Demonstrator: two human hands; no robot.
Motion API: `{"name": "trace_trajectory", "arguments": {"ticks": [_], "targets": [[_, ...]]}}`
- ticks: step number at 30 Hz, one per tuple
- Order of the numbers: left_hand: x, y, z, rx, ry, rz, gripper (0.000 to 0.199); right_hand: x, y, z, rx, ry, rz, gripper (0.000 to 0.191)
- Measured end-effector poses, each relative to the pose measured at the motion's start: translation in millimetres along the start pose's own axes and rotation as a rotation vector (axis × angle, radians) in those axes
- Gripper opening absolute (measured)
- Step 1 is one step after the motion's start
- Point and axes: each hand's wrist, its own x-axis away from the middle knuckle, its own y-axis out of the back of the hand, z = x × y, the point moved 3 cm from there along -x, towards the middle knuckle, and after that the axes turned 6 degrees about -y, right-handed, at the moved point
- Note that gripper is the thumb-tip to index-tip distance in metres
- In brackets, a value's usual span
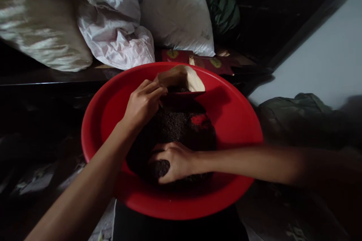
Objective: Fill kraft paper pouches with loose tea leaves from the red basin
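A wide red plastic basin [109, 94] rests at my lap, with a heap of dark, fine loose grains [177, 126] in its middle; their exact kind I cannot make out. My left hand [144, 101] pinches the left edge of a paper bag [195, 80], whose pale inside gapes upward. The bag stands tilted at the far side of the heap, and some dark content shows in its mouth. Down in the near part of the heap, my right hand [177, 162] curls its fingers around a clump of the grains. Its fingertips are partly buried.
Behind the basin, large white sacks [175, 11] and a beige sack [39, 26] lean on a dark shelf [56, 76]. Dark red packets [213, 64] with gold marks lie just past the far rim. A dark green bundle [299, 116] sits at the right by a pale wall.
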Motion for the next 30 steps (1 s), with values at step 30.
{"name": "trace_trajectory", "arguments": {"ticks": [30], "targets": [[0,-1.0,3,-0.016,0.024,0.060,0.022,-5,190,4,0.450,0.091,-0.425,0.031]]}}
